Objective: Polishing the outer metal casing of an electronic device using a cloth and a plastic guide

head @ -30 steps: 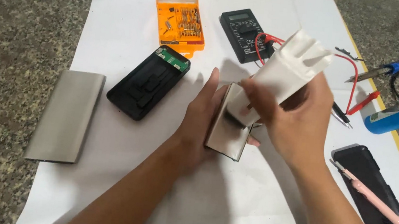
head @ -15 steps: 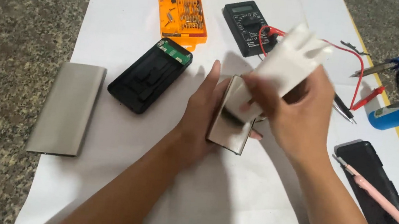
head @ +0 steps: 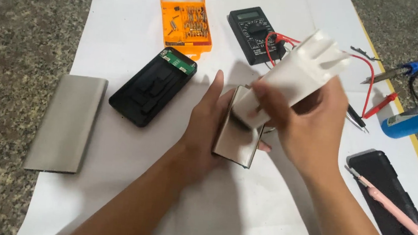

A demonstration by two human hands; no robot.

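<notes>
Brushed-metal sleeve [head: 238, 130], a flat silver shell with rounded edges, sat propped up in the middle of the white paper sheet [head: 110, 184], its long axis running from the person's body up and away toward the far side. The left hand [head: 205, 127] cradled it from the left, palm against its side, fingers curled under and around, thumb lying straight along the edge. Right at the sleeve's upper open end, the right hand [head: 310, 124] was wrapped closed around a white plastic block [head: 294, 80], matte, ribbed at its far end, tilted up and to the right. That block's lower end met the sleeve's mouth, so the two long axes nearly lined up; how far in it sat could not be told, fingers hid the joint.

Round about: a second grey metal sleeve [head: 65, 121] lay flat, half off the paper at the left. A black plastic battery tray [head: 152, 91] with a green circuit strip sat just left of the left hand. Farther off stood an orange bit case [head: 185, 20] with a clear lid and a black multimeter [head: 255, 32] with red leads. At the right lay a blue-handled soldering iron [head: 407, 70] and a pink tool [head: 389, 206] on a black slab [head: 387, 226].
</notes>
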